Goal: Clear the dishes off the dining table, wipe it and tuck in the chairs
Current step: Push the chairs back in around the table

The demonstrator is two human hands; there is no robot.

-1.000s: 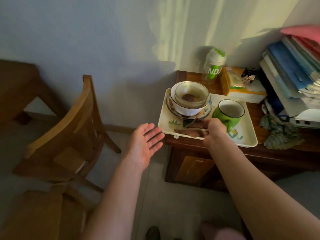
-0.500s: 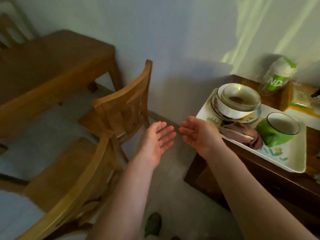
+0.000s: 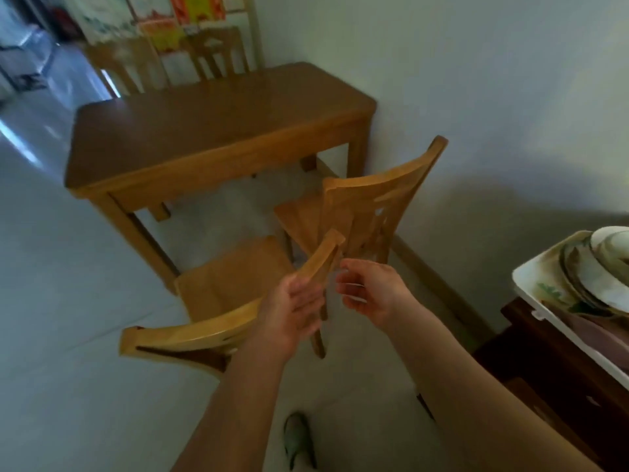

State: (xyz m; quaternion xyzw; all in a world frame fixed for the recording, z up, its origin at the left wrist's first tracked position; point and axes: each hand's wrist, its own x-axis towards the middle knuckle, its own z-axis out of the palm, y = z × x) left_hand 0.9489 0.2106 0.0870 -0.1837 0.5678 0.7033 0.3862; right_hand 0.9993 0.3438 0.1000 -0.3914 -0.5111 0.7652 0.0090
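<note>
Head view. Both hands at the near chair (image 3: 231, 284), at its top rail (image 3: 177, 335). L hand (image 3: 292, 310): palm up, fingers slack, over the rail; contact unclear. R hand (image 3: 371, 296): loosely curled, empty, just beside the rail's right end. Rail axis runs lower-left to upper-right. The dining worktop (image 3: 211, 124) lies ahead, beyond the seat. We judge the L hand nearer for the push. The second chair (image 3: 374, 195) is also untucked.

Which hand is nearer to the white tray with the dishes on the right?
Right. The right hand hangs over the floor, to the left of the tray and apart from it. The left hand is farther left, at the near chair's top rail.
</note>
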